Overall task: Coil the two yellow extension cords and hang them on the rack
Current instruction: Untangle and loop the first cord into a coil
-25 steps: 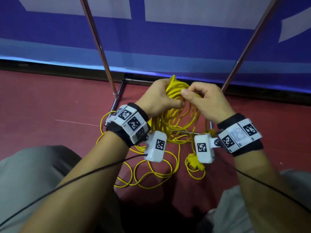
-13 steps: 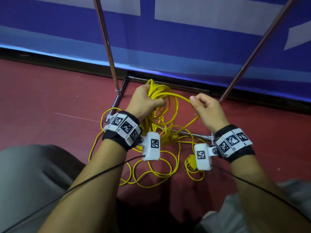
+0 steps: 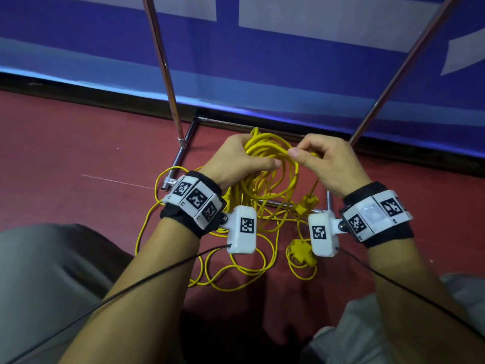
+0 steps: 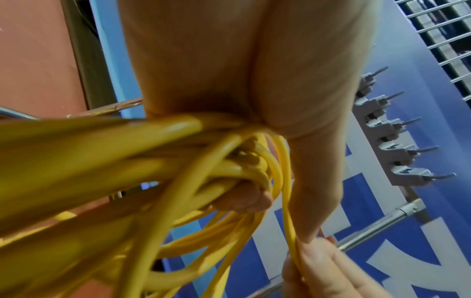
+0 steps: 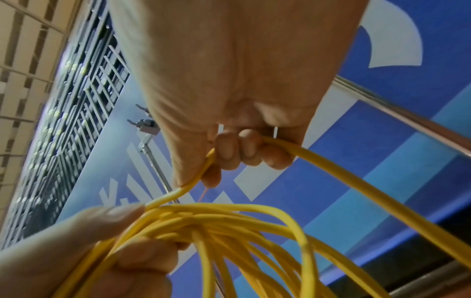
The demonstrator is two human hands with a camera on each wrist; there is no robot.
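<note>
My left hand grips a bundle of yellow cord loops, its fingers curled round several strands. My right hand pinches a single strand of the same cord right beside the bundle, thumb and fingers closed on it. The strand runs down to a yellow plug hanging below my right hand. More yellow cord lies loose on the red floor under my wrists, with a yellow socket block among it. The metal rack's base and two slanting poles stand just behind.
A blue and white banner backs the rack. A row of grey hooks sits high on the rack. The floor is red. My knees in grey trousers flank the loose cord at both lower corners.
My right hand, which had swung out to the right with a strand, has come back to the bundle in my left hand, adding a loop. The plug has lifted off the floor.
</note>
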